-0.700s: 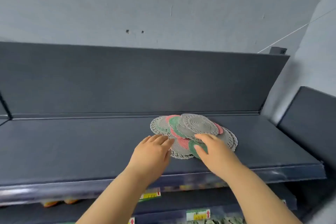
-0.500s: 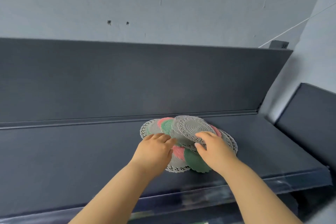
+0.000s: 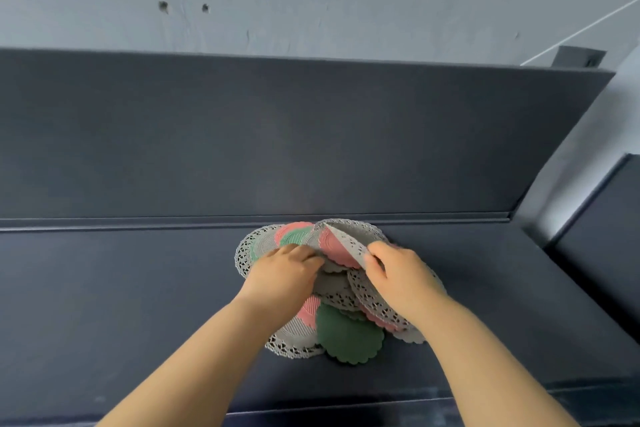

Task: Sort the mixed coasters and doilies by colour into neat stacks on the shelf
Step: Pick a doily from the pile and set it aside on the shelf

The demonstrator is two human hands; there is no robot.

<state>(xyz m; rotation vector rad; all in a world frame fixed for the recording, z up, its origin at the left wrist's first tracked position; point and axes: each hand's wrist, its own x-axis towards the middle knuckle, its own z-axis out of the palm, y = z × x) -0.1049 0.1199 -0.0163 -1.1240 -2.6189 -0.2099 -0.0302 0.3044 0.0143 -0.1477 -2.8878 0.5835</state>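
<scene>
Dark grey shelf [image 3: 138, 288] beneath a pale wall: at mid-frame a mixed pile [image 3: 349, 336] of grey, pink and green coasters and doilies lies unsorted. The right grip [image 3: 398, 274] pinches the lace rim of a grey doily [image 3: 346, 241], which curls up limply. It looks light and floppy, best taken at the edge. The left grip [image 3: 280, 274] rests on the pile, fingertips hidden under the raised doily, so its hold cannot be told.

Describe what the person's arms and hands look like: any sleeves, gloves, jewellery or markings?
The left hand and right hand are ungloved. Both arms are bare down to the frame edge, with no sleeves in view. No watch, bracelet or ring shows on the visible parts, and no markings can be seen.
</scene>
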